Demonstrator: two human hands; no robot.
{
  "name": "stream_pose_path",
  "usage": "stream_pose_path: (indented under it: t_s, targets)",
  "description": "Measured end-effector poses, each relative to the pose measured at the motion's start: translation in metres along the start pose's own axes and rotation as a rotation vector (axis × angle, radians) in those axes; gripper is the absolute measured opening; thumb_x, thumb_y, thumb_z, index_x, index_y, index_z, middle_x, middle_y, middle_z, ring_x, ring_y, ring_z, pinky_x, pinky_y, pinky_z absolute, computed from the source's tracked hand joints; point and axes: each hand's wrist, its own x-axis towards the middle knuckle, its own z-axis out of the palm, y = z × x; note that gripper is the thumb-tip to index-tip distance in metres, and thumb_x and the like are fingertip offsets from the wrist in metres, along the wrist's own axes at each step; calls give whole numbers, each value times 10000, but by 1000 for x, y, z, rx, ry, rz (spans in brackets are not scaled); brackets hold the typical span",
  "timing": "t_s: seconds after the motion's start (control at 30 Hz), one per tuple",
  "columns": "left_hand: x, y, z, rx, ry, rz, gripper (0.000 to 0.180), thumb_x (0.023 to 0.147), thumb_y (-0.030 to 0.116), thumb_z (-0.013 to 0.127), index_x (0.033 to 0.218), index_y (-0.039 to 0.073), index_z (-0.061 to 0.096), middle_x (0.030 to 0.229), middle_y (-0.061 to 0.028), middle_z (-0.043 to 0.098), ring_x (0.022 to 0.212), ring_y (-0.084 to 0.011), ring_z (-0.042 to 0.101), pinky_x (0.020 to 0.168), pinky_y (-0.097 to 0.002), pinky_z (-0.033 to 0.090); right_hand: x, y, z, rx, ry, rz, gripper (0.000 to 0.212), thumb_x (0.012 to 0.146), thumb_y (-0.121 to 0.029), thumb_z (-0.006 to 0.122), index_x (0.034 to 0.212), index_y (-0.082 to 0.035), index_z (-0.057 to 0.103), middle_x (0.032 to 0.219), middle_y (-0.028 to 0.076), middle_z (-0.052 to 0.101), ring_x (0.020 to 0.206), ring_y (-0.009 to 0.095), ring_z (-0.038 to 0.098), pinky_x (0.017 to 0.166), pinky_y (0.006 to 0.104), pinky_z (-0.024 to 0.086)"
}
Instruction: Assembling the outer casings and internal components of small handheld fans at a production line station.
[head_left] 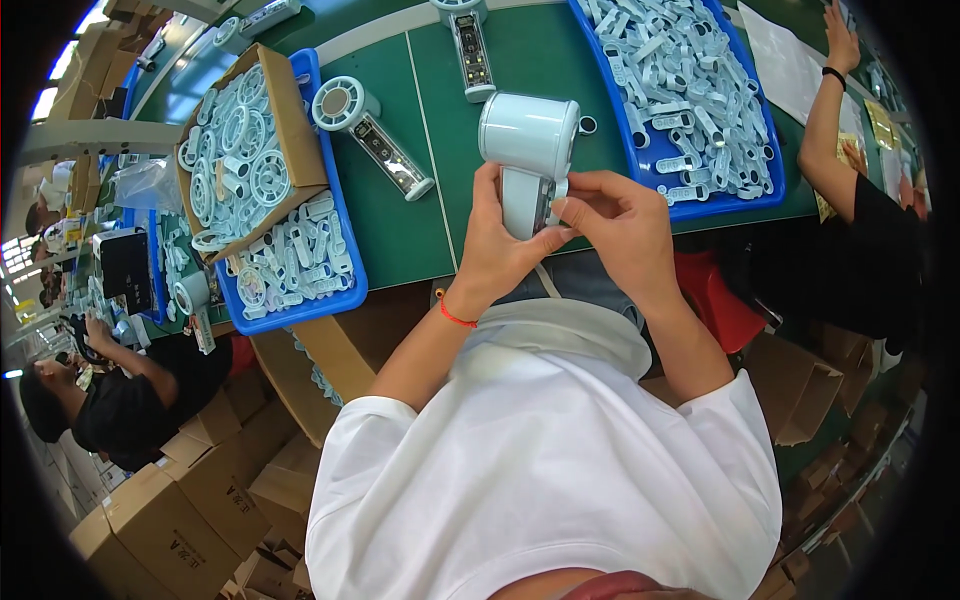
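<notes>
- Fan (528,135) held over table's (540,45) near edge; judged light, stiff, slick.
- My left hand (490,245) curls round its handle (522,205): likely best hold.
- My right hand (628,225) nearly pinched at handle's side; cannot tell on what.

We can reach across the green table (405,235) beside our left hand (490,245) — leftward, a fan unit (392,158) and blue tray (357,272) block us.

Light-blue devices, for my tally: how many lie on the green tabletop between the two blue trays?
2: the nearer device beside the left tray, and the farther device at the picture's top edge, partly cut off.
</notes>
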Motion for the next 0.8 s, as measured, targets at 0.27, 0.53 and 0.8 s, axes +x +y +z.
stream_pose_path:
  t_s: [0.27,0.53,0.8]
  targets:
    - [0,2,1,287,-1,82,789,644,130,775,1235,-35,279,1103,-171,505,1005,-245,531,854,-330,435,9,13,-7,95,-64,47,219,767,-19,662,957,75,604,776,108,650,669,127,620,607,238,507]
    - [-2,1,2,418,62,61,637,661,128,678,1189,-43,367,1031,-194,554,922,-270,585,778,-352,471,16,8,-9,-49,-134,85,173,754,-99,694,815,16,580,718,62,625,640,95,602,529,200,468]
    - [6,3,-10,214,-69,-109,602,709,148,617,1207,-64,355,917,-185,608,764,-252,633,672,-333,506,23,4,-5,-42,-290,140,247,795,-170,662,948,2,574,786,63,610,720,100,591,606,219,465]
